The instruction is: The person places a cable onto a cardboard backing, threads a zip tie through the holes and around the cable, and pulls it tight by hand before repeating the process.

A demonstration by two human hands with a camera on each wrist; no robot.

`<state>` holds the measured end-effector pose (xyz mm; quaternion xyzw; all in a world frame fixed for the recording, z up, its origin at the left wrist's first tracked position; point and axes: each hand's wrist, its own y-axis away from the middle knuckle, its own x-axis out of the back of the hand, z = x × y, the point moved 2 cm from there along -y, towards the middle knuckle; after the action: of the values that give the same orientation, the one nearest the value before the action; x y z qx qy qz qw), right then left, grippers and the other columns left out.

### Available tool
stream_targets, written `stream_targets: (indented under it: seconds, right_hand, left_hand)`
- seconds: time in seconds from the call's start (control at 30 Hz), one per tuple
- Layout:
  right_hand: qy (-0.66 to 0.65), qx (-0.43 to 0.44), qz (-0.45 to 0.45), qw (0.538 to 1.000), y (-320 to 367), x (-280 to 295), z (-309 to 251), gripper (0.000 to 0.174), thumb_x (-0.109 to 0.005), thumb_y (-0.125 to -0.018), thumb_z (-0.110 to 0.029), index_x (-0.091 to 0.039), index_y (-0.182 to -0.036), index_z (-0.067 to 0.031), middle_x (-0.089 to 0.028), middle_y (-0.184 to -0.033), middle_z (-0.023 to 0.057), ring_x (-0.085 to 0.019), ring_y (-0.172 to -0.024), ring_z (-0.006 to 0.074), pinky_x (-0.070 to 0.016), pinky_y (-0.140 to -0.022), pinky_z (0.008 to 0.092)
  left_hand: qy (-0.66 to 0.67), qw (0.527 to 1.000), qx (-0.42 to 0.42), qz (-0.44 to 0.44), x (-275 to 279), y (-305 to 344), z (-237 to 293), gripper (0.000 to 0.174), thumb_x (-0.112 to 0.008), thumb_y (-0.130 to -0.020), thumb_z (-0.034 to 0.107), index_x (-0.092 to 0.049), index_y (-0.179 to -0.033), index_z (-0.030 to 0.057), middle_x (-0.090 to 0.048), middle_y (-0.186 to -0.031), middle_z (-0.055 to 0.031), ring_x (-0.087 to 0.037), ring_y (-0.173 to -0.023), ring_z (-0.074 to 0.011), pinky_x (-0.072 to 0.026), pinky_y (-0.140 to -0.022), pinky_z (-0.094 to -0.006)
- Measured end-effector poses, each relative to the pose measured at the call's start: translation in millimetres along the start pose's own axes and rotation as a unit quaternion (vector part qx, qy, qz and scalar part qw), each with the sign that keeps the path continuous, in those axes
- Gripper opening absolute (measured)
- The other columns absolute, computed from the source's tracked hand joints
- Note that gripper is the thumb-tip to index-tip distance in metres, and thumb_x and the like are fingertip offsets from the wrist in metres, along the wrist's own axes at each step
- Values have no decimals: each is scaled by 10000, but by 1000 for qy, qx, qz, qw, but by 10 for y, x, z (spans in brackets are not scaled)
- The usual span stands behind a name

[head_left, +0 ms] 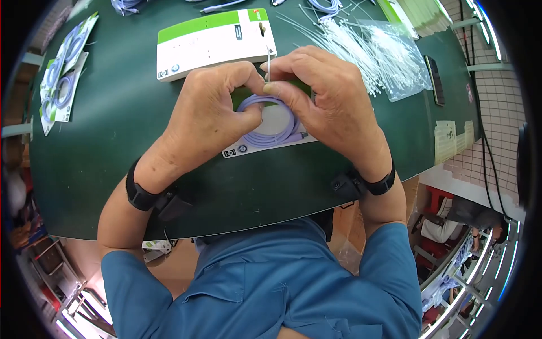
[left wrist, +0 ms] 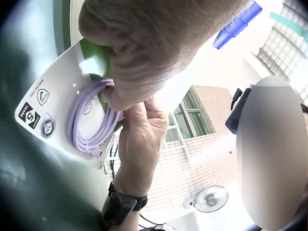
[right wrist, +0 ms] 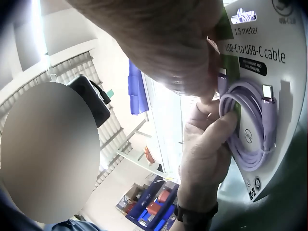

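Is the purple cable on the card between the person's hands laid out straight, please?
No, the purple cable lies wound in round loops against the white and green card.

"What's on your counter (head_left: 113,169)?"

"Carded lilac cables (head_left: 72,46) lie to my left, a green-and-white card stack (head_left: 209,51) ahead, white ties (head_left: 350,53) and a clear bag (head_left: 416,86) to my right."

"Beside the bag?"

"My dark phone (head_left: 435,80), near the edge."
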<state>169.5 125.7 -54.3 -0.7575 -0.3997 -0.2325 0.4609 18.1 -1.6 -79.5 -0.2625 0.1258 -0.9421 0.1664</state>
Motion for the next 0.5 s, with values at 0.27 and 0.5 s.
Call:
stream_targets:
  seconds: [0.27, 0.5]
  right_hand:
    - [-56, -12, 9, 998, 31, -63, 12, 98, -779, -884, -53, -700, -931, -21, -708, -864, 96, -699, -773, 275, -545, -676, 366]
    - [-8, 25, 62, 998, 46, -161, 30, 87, -742, -889, -63, -659, -868, -78, -672, -833, 51, -656, -721, 286, -499, -627, 400]
  left_hand:
    - [31, 999, 35, -8, -41, 22, -31, 148, -721, -750, -36, -697, -896, -18, -703, -783, -103, -574, -663, -142, -501, -642, -312]
    - [68, 996, 56, -13, -52, 19, -81, 138, -694, -758, -28, -695, -896, -25, -672, -759, -81, -552, -689, -111, -492, -656, -298]
